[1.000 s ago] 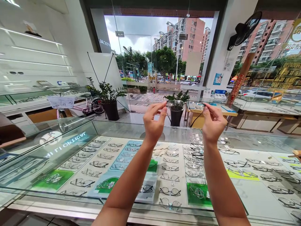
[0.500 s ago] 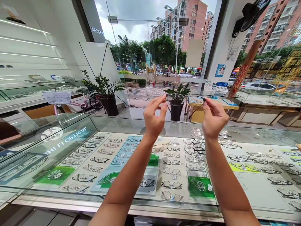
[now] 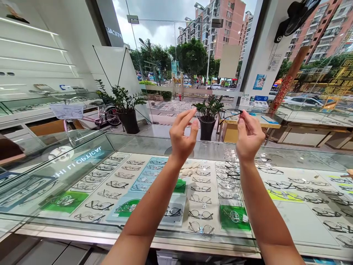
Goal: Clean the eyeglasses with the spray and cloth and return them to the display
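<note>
A pair of thin dark-rimmed eyeglasses (image 3: 231, 116) is held up above the glass counter, its lenses side by side between my hands. My right hand (image 3: 249, 134) pinches its right end between thumb and fingers. At the other end, my left hand (image 3: 182, 134) has its fingers stretched toward the frame, with the thumb apart from them. The fingertips are at the left rim, but whether they touch it I cannot tell. Below my arms, rows of eyeglasses (image 3: 200, 214) lie inside the glass display case (image 3: 138, 237).
Green cards (image 3: 234, 218) and a yellow card (image 3: 285, 195) lie among the displayed frames. Beyond the counter stand potted plants (image 3: 130, 121), a pink bicycle (image 3: 93, 117) and a wooden-topped table (image 3: 264, 124). A wall fan (image 3: 296, 18) hangs at the upper right.
The right side of the eyeglasses now shows more plainly as a dark rim. My left thumb and fingers have parted slightly more. The right hand has shifted a little left.
</note>
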The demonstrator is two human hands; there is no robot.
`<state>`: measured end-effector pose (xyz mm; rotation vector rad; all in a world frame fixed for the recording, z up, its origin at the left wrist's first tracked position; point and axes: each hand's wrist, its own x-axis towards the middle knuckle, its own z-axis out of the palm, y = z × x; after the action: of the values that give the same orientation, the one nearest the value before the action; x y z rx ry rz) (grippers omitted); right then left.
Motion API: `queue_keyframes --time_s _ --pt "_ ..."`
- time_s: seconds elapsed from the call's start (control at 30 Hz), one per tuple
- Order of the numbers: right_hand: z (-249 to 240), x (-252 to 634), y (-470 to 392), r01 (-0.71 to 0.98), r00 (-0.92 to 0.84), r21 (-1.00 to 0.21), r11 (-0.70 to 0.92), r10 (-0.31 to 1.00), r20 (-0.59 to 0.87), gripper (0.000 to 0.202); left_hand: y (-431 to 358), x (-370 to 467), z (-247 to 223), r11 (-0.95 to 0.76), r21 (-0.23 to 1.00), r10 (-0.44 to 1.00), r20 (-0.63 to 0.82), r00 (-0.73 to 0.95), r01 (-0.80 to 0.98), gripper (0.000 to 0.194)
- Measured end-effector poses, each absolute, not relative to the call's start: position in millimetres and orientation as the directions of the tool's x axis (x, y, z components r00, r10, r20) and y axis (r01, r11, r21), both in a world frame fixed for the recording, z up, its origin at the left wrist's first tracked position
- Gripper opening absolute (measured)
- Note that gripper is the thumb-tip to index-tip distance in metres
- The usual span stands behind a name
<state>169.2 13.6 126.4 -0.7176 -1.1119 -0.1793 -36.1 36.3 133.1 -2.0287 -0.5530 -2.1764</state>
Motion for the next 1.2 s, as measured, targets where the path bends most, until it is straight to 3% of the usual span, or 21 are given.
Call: queue_keyframes --time_s 0.2,0.53,0.9,1.07,1.2 --pt "128.3 162.5 5.2 0.528 0.389 -0.397 0.751 0.202 0.899 0.034 64.6 -40.9 119.7 -0.940 0.271 0.269 0.962 -0.039 0.206 0.045" --pt "126.7 161.6 7.3 0.656 0.296 -0.309 0.688 0.142 0.945 0.035 79.2 -40.8 112.4 -0.944 0.298 0.293 0.955 -0.054 0.141 0.046" --pt "129.6 159.0 2.6 0.572 0.304 -0.380 0.726 0.243 0.921 0.030 64.6 -38.6 120.7 -0.880 0.431 0.407 0.901 -0.151 0.202 0.043" --pt "129.0 161.5 4.0 0.584 0.283 -0.421 0.694 0.312 0.907 0.047 55.5 -39.3 125.1 -0.849 0.471 0.449 0.882 -0.146 0.237 0.045" --pt "127.8 164.3 7.1 0.577 0.293 -0.440 0.689 0.328 0.898 0.049 47.8 -38.4 128.3 -0.837 0.482 0.459 0.876 -0.148 0.260 0.044"
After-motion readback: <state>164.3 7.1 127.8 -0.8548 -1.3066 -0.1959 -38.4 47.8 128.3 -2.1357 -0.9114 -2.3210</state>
